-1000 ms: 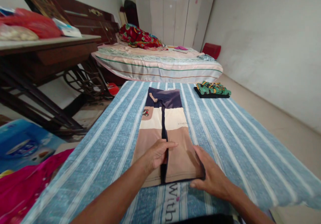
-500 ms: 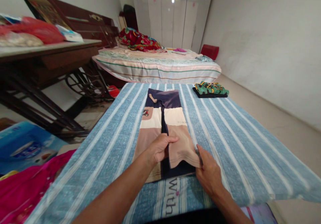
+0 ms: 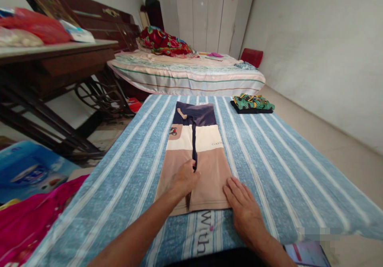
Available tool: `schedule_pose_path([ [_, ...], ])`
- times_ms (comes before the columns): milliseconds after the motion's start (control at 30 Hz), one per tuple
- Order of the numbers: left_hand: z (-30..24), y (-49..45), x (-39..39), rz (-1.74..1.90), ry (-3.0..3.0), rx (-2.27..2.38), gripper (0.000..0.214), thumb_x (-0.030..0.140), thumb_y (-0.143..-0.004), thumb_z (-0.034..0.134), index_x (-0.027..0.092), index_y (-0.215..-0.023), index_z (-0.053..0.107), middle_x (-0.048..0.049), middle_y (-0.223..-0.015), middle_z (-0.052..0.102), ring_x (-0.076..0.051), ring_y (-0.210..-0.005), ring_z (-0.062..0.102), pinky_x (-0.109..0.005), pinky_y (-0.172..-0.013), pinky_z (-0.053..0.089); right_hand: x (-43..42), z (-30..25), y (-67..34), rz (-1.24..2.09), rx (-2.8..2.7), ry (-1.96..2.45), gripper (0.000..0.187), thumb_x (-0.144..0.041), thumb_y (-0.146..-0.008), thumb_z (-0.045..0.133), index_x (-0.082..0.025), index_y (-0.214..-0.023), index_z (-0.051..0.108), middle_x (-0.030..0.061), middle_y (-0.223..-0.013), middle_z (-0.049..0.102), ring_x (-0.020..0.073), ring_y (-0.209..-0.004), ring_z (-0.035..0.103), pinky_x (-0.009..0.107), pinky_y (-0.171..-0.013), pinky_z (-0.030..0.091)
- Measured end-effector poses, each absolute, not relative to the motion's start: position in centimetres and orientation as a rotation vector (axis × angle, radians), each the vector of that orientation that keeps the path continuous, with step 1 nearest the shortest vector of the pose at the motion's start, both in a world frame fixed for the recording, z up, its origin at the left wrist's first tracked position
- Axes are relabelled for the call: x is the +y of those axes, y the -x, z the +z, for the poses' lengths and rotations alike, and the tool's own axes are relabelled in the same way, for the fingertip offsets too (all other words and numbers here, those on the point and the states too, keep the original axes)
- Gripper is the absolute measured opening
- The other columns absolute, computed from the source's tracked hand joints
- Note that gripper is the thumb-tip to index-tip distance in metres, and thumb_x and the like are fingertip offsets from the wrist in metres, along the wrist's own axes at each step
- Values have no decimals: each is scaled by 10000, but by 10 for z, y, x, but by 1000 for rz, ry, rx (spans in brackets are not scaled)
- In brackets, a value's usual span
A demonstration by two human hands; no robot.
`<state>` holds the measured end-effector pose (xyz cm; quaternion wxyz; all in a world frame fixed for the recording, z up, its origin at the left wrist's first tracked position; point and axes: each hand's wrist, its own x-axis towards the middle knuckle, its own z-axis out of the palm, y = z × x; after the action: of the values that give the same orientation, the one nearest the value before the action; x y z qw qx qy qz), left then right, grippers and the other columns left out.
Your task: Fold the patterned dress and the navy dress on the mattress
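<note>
A pair of shorts in dark navy, cream and tan lies flat on the blue striped cloth, waistband away from me, both hems near me. A beige drawstring shows at the waist, and a small dark motif sits on the left leg's tan patch. My left hand is closed at the gap between the legs, pinching the inner edge of the fabric; its fingertips are partly hidden. Stretched flat, the fingers of my right hand rest on the outer lower corner of the right leg, beside the hem.
Folded green patterned clothing lies at the cloth's far right. A bed stands beyond the table end. To the left are an old sewing-machine table, a blue package and pink fabric. A phone-like device shows at bottom right.
The right leg's lifted hem has come down flat over the dark layer. My right hand has gone from gripping the hem to lying flat; my left hand has shifted slightly left.
</note>
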<state>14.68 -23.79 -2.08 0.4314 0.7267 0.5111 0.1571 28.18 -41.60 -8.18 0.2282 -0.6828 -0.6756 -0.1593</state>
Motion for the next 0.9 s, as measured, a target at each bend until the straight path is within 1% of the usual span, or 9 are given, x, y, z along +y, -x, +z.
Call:
schedule_pose_path([
  [67,-22,-147,-237,408,-1944,1268,248,146,-652,586,166,-899,571,-39,-753,611,-177,-704,574,-244,-648,406,-417,-82,-282,-368,-1898,1907,592,30,-693,331,-154,-1204,567,90,-1309,525,217,-1297,355,437,-1026,351],
  [133,-20,-147,-237,407,-1986,1252,260,161,-649,595,167,-908,569,-29,-713,586,-179,-674,561,-252,-630,400,-417,-82,-282,-300,-1923,1936,623,34,-668,342,-153,-1223,556,91,-1318,518,216,-1301,351,445,-1037,337],
  [267,-14,-146,-239,367,-1768,1236,355,200,-658,603,180,-1008,547,21,-630,551,-156,-548,529,-240,-524,374,-419,-81,-283,-279,-1938,1945,644,48,-644,343,-135,-1225,553,101,-1342,491,219,-1304,348,453,-1046,328],
  [333,-11,-144,-238,359,-1693,1250,397,208,-656,612,189,-1046,541,33,-612,546,-154,-528,525,-241,-517,370,-419,-82,-283,-291,-1937,1937,635,49,-645,343,-129,-1215,560,108,-1334,498,220,-1300,356,453,-1042,334],
  [467,-9,-141,-237,386,-1898,1258,442,143,-615,636,167,-1050,566,11,-648,570,-183,-665,570,-254,-640,396,-420,-82,-283,-284,-1946,1928,623,52,-655,342,-129,-1208,564,114,-1335,497,224,-1305,347,460,-1040,334],
  [600,-6,-139,-238,339,-2057,1262,519,178,-660,620,144,-1168,518,-18,-702,601,-207,-715,589,-277,-686,403,-421,-80,-282,-275,-1956,1922,604,59,-683,336,-137,-1204,571,127,-1337,492,232,-1314,331,466,-1043,327],
  [733,-5,-137,-242,283,-2051,1333,546,158,-678,607,168,-1213,495,-31,-718,617,-233,-776,608,-296,-739,409,-424,-77,-283,-221,-1973,1914,637,59,-679,358,-191,-1228,561,116,-1383,437,249,-1331,295,481,-1043,323],
  [800,-5,-135,-245,258,-2100,1345,523,177,-714,588,178,-1225,479,-57,-794,634,-246,-845,611,-310,-780,412,-425,-76,-284,-202,-1990,1904,647,56,-678,371,-207,-1241,553,116,-1402,410,261,-1337,280,489,-1040,326],
  [900,-4,-132,-253,208,-2332,1351,441,191,-774,528,171,-1211,472,-111,-1015,615,-254,-974,582,-334,-853,408,-426,-75,-286,-183,-2010,1884,641,40,-687,386,-217,-1252,544,119,-1416,385,270,-1334,282,497,-1035,331],
])
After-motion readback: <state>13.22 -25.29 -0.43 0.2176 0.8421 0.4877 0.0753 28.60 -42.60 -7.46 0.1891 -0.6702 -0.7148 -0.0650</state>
